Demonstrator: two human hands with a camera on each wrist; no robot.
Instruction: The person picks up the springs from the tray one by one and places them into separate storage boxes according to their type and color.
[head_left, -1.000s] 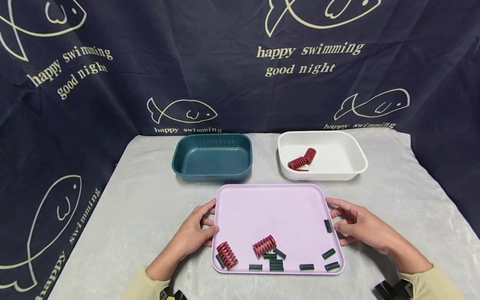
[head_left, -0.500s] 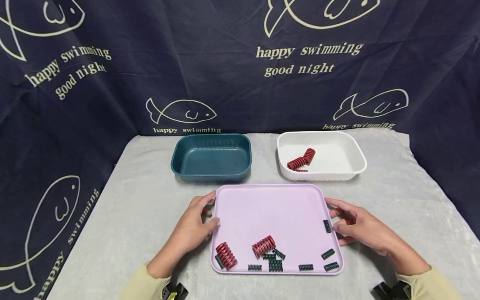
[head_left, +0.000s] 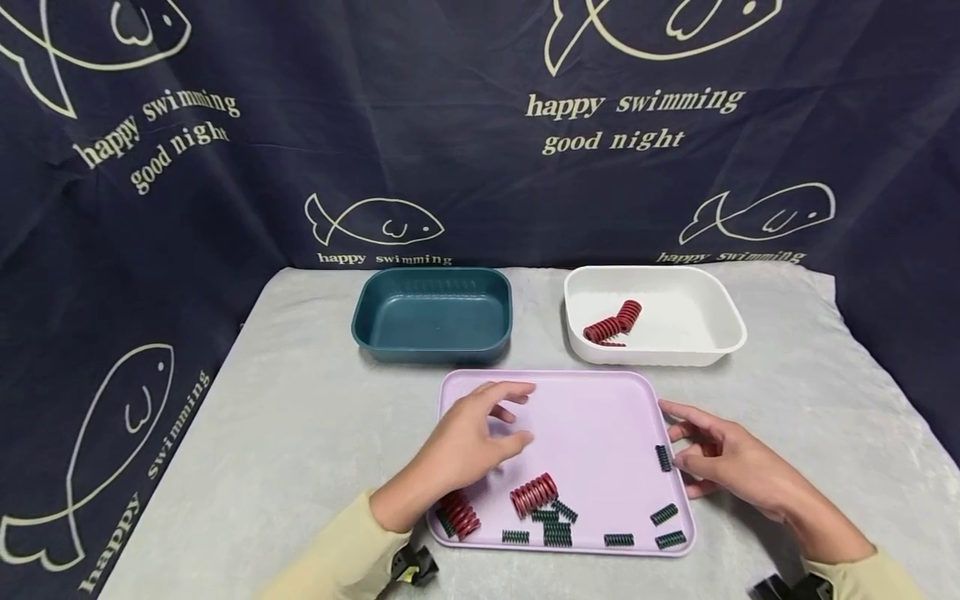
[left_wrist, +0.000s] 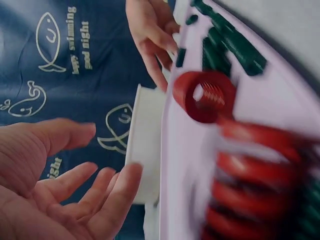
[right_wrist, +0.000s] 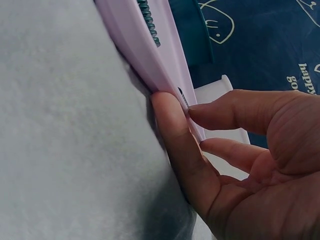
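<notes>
My left hand (head_left: 465, 440) hovers over the left part of the lilac tray (head_left: 592, 421), its fingers spread and nothing between them. At the tray's right edge, my right hand (head_left: 738, 471) pinches the rim between thumb and fingers, as the right wrist view shows. A large red spring (head_left: 534, 495) lies on the tray just below the left fingertips. Another red spring (head_left: 463, 520) rests in the near left corner, partly hidden by the left wrist. Several small dark green springs (head_left: 618, 540) lie mostly along the near edge, with one green spring (head_left: 663, 458) beside the right thumb.
Behind the tray stand a teal bin (head_left: 433, 352) on the left and a white bin (head_left: 675, 354) on the right. Red springs (head_left: 603, 329) lie in the white bin's left part. A dark blue fish-print curtain (head_left: 487, 125) hangs behind the grey cloth (head_left: 322, 375).
My left hand has let go of the tray's left edge and moved right, over the tray. The right hand stays at the right rim, and the springs lie as before.
</notes>
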